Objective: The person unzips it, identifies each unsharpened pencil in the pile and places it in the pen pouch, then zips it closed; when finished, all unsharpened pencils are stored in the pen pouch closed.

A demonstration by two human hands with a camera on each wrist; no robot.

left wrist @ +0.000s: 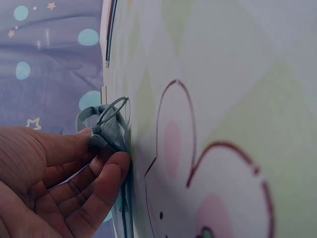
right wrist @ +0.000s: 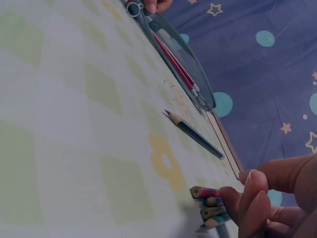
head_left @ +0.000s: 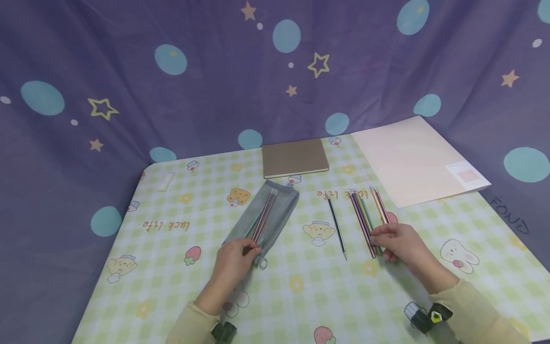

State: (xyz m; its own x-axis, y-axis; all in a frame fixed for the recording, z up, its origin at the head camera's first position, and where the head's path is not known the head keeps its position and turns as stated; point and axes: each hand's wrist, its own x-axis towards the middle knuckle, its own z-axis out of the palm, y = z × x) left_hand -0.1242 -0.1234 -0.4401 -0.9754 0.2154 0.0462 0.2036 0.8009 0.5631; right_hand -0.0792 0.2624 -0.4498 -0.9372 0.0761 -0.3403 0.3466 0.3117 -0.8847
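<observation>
A grey-blue see-through pencil case [head_left: 285,210] lies left of the table's middle, several reddish pencils [head_left: 264,215] and a teal one showing inside. My left hand [head_left: 235,260] pinches its near end between thumb and fingers, beside the zip's pull loop [left wrist: 111,111]. Several colored pencils [head_left: 361,215] lie in a loose bundle to the right, points toward me. My right hand [head_left: 401,243] grips at their near ends with curled fingers, the sharpened tips [right wrist: 210,213] poking out past the fingertips. One dark green pencil [head_left: 337,229] lies alone between case and bundle.
A brown notebook [head_left: 295,157] lies at the back edge. A large cream folder [head_left: 412,160] with a label covers the back right corner. Far left is a small white eraser-like block [head_left: 166,182]. A purple patterned curtain [head_left: 215,86] hangs behind the checkered cloth [head_left: 275,310].
</observation>
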